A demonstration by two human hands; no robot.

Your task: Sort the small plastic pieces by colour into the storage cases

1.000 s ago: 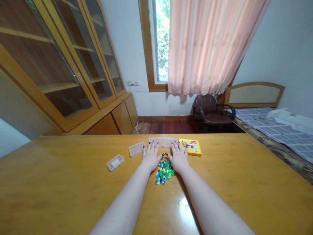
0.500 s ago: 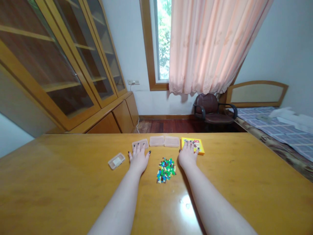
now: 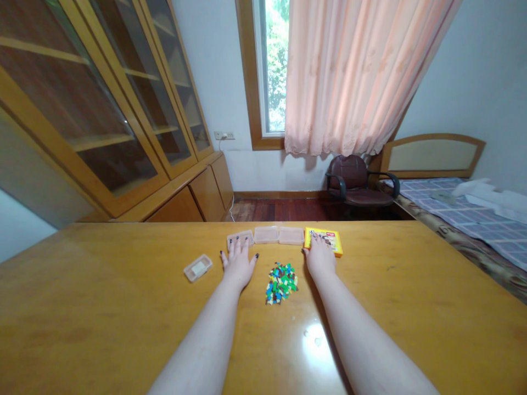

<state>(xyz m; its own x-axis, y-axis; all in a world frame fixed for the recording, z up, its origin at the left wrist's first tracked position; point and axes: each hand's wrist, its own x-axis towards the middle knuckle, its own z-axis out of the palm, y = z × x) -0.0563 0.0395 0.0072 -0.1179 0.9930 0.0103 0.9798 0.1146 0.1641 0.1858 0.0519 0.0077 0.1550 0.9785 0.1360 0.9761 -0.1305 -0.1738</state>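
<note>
The left hand (image 3: 237,269) lies open and flat on the tabletop, fingers spread, grasping nothing, its fingertips (image 3: 234,248) at the near edge of a shallow clear plastic box (image 3: 240,238). The right hand (image 3: 320,259) is unclenched too, its fingers resting on a printed yellow box (image 3: 329,240) without gripping it. Between the hands, touched by neither, sits a loose pile of small coloured plastic bricks (image 3: 281,283), green, blue, yellow and brown, on the wooden table (image 3: 90,307). Two more clear boxes (image 3: 266,235) stand in a row between the first box and the yellow one, and a fourth clear box with a white label (image 3: 198,267) lies apart to the left. A second ago the hands lay almost together at the far side of the pile; now they are well apart, one on either side of it.
</note>
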